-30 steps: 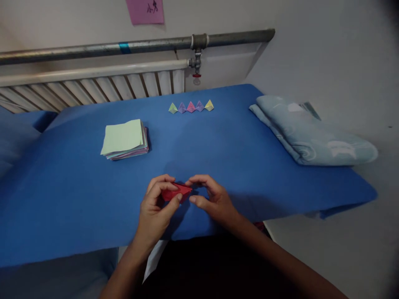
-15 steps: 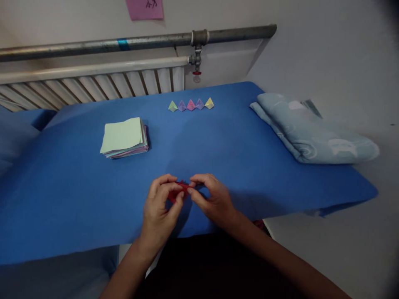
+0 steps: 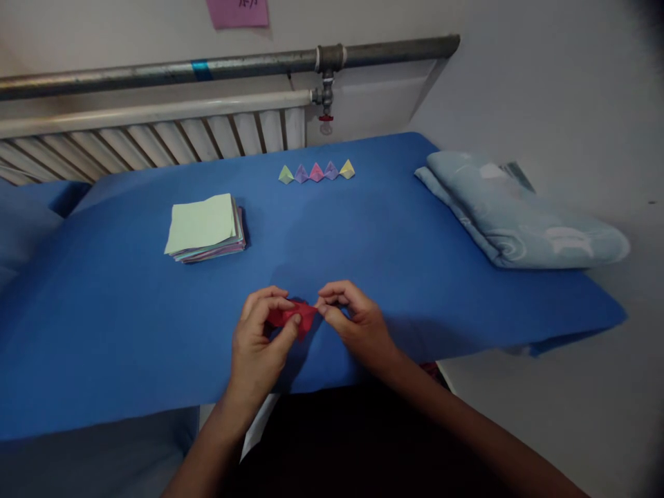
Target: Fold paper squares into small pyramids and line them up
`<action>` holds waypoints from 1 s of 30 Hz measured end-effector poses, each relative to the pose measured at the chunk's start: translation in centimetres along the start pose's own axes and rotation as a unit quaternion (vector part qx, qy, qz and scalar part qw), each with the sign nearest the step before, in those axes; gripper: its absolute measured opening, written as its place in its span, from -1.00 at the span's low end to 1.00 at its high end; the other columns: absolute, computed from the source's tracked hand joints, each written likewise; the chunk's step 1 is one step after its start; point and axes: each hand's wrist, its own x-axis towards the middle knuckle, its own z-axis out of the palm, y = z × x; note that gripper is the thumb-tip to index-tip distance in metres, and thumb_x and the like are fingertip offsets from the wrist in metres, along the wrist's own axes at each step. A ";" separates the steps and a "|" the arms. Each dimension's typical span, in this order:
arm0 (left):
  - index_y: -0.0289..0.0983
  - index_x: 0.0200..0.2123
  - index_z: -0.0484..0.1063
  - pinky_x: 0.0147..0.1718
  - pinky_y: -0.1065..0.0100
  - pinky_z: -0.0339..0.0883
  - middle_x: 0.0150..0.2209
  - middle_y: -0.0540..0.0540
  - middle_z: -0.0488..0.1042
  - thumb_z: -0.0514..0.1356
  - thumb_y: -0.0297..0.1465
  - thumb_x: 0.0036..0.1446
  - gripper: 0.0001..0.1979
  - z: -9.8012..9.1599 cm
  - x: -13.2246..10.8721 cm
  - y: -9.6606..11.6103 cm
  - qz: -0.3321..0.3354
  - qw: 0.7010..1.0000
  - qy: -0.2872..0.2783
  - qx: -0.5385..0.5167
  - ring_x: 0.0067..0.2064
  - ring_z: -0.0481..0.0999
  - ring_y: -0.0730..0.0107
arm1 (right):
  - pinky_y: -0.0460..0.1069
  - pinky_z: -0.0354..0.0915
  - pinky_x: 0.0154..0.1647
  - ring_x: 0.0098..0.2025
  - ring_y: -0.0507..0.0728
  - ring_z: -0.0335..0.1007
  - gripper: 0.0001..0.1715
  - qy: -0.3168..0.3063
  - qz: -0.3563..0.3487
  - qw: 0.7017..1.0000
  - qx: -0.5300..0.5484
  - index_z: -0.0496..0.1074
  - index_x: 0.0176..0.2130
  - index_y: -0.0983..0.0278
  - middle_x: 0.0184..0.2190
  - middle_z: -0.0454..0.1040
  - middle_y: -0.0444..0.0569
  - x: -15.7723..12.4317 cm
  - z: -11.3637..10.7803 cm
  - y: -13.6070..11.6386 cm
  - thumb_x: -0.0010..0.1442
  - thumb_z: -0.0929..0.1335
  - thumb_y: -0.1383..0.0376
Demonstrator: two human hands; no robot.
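Note:
A piece of folded red paper (image 3: 303, 315) is held between my two hands above the near part of the blue-covered table. My left hand (image 3: 262, 335) grips its left side, thumb on the face towards me and fingers over the top. The thumb and fingertips of my right hand (image 3: 355, 321) pinch its right corner. Part of the paper is hidden behind the left fingers. Farther back, a row of several small folded paper shapes (image 3: 317, 172) in green, purple, pink and yellow lies on the cloth.
A stack of coloured paper sheets (image 3: 202, 225), pale green on top, lies to the left. At the right is a folded light-blue blanket (image 3: 523, 214). Behind the table stand a white radiator (image 3: 187, 142) and a metal pipe (image 3: 259, 66) with a red-handled valve (image 3: 326, 117).
My left hand has shifted slightly left and my right hand slightly up. More of the red paper now shows between them. Both hands keep hold of it.

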 end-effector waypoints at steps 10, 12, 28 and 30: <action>-0.19 -0.36 0.47 -0.02 0.26 0.28 -0.16 -0.05 0.41 0.30 -0.42 0.01 -0.92 -0.1 0.3 0.0 -0.084 0.993 -0.008 -0.086 -0.04 0.41 0.33 | 0.00 0.33 -0.13 -0.21 0.07 0.43 -0.85 -0.070 -0.133 0.987 -0.056 0.48 -0.28 0.18 -0.31 0.51 -0.10 0.0 -0.6 0.1 0.18 0.32 0.39; -0.19 -0.36 0.47 -0.04 0.28 0.29 -0.15 -0.06 0.41 0.30 -0.41 0.00 -0.91 -0.1 0.3 0.1 -0.098 0.990 -0.013 -0.105 -0.04 0.41 0.33 | 0.00 0.33 -0.14 -0.23 0.06 0.43 -0.85 -0.087 -0.129 0.986 -0.061 0.49 -0.28 0.18 -0.32 0.52 -0.11 0.0 -0.5 0.2 0.19 0.33 0.39; -0.19 -0.37 0.47 0.06 0.23 0.23 -0.09 -0.05 0.44 0.33 -0.38 -0.04 -0.87 -0.5 0.3 -0.6 -0.172 0.971 -0.041 -0.158 0.02 0.39 0.29 | -0.06 0.32 -0.21 -0.29 0.03 0.42 -0.83 -0.124 -0.131 0.982 -0.062 0.50 -0.22 0.20 -0.34 0.51 -0.12 0.1 -0.8 0.2 0.20 0.33 0.38; -0.19 -0.37 0.47 0.07 0.21 0.22 -0.09 -0.06 0.44 0.33 -0.38 -0.05 -0.87 -0.4 0.3 -0.6 -0.176 0.970 -0.044 -0.159 0.02 0.40 0.27 | -0.06 0.32 -0.22 -0.29 0.03 0.42 -0.83 -0.138 -0.133 0.979 -0.074 0.50 -0.20 0.20 -0.33 0.51 -0.11 0.1 -0.8 0.2 0.20 0.33 0.37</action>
